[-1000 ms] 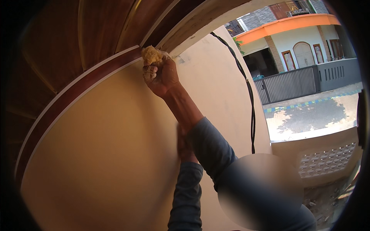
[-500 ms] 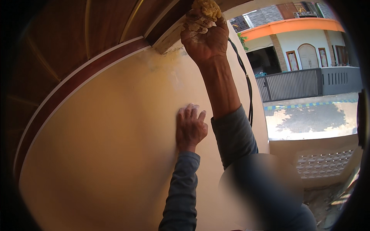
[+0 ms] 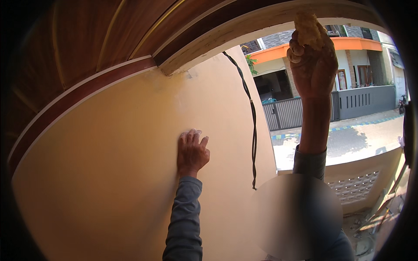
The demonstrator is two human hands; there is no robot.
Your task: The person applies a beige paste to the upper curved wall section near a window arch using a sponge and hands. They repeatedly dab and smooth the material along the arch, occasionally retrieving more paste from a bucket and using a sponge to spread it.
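Cream-painted wall [image 3: 109,174] fills the lower left of the view, running up to a dark wooden ceiling [image 3: 87,39] edged by a red-brown trim strip [image 3: 87,89] and a pale beam [image 3: 244,30] that arches across the top. Against the underside of that beam, near its right end, the right hand [image 3: 311,65] is raised high with its fingers closed around a yellowish sponge [image 3: 307,26]. The left hand [image 3: 191,152] lies flat on the wall well below, fingers spread, holding nothing and seemingly bracing the body. Judging by the pose, the wiping of the beam is under way; the next stroke would call for firm upward pressure along the beam's edge while the wall hand keeps balance. A black cable [image 3: 251,117] hangs down the wall's right edge, between the two arms. Beyond it stand a house with an orange band [image 3: 348,45], a grey slatted fence [image 3: 296,111] and a sunlit street [image 3: 348,139]. No packages, labels or signs are visible.
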